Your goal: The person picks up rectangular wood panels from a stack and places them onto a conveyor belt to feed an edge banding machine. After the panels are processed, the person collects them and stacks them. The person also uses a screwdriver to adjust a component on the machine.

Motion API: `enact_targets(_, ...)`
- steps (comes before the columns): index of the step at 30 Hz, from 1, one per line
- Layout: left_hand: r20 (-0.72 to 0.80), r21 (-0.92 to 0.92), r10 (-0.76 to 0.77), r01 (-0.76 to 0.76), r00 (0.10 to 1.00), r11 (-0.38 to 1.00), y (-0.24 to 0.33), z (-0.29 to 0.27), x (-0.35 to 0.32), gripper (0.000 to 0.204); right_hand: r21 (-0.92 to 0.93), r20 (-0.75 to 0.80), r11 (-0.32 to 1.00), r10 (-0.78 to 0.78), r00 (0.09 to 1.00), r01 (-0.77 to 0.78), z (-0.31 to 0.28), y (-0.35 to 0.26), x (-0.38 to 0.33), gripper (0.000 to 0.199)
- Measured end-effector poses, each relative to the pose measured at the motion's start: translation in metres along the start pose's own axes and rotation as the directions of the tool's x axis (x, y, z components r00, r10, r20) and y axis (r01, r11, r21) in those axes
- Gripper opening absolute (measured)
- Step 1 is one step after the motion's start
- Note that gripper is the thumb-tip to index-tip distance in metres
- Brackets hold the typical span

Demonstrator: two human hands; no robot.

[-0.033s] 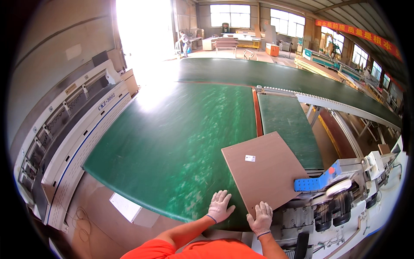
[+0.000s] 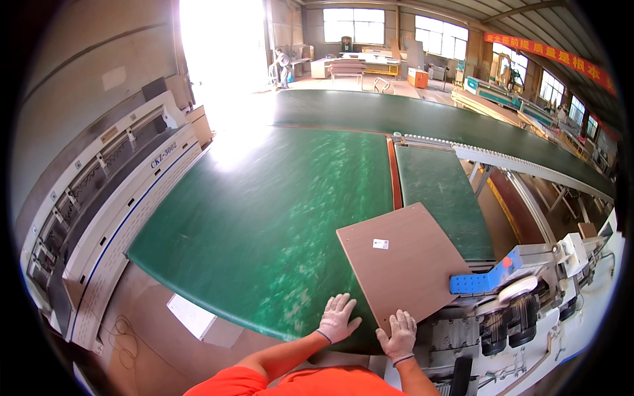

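Pressing my gloved right hand (image 2: 398, 334), fingers spread flat, on the near edge of the brown panel (image 2: 403, 260) steadies it ahead on the green belt (image 2: 264, 218), while my left hand (image 2: 337, 318) rests open alongside.

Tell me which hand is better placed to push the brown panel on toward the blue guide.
Right. The right hand rests on the near edge of the brown panel, in line with the blue guide. The left hand lies flat on the green belt, beside the panel's corner.
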State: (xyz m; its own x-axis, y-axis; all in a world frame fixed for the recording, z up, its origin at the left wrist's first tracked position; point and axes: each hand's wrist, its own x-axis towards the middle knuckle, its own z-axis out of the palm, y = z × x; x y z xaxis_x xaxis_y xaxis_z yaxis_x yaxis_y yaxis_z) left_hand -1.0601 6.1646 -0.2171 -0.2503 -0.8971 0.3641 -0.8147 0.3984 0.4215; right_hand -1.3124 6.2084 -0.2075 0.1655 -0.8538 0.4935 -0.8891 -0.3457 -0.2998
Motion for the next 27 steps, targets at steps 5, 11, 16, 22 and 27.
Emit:
enact_targets(5,0.078,-0.229,0.392,-0.366,0.917,0.902,0.036,-0.01,0.008,0.074,0.257,-0.146,0.963,-0.039,0.988,0.076,0.002,-0.012,0.003,0.019)
enact_targets(11,0.198,0.017,0.295,-0.305,0.935,0.952,0.029,-0.013,0.01,0.072,0.423,-0.22,0.901,0.211,0.953,-0.102,0.018,-0.018,0.047,0.015)
enact_targets(16,0.096,0.148,0.279,-0.291,0.956,0.945,-0.04,-0.045,0.016,0.061,0.165,-0.185,0.975,0.182,0.966,-0.152,0.045,0.028,0.089,0.038)
enact_targets(22,0.138,0.284,-0.189,0.144,0.972,0.948,-0.164,-0.098,0.027,0.042,-0.219,0.041,0.859,0.483,0.875,-0.463,0.06,0.075,0.174,0.076)
enact_targets(27,-0.34,0.262,-0.275,0.372,0.899,0.89,-0.272,-0.159,-0.067,0.039,-0.301,0.187,0.736,0.67,0.719,-0.607,0.07,0.099,0.242,0.078)
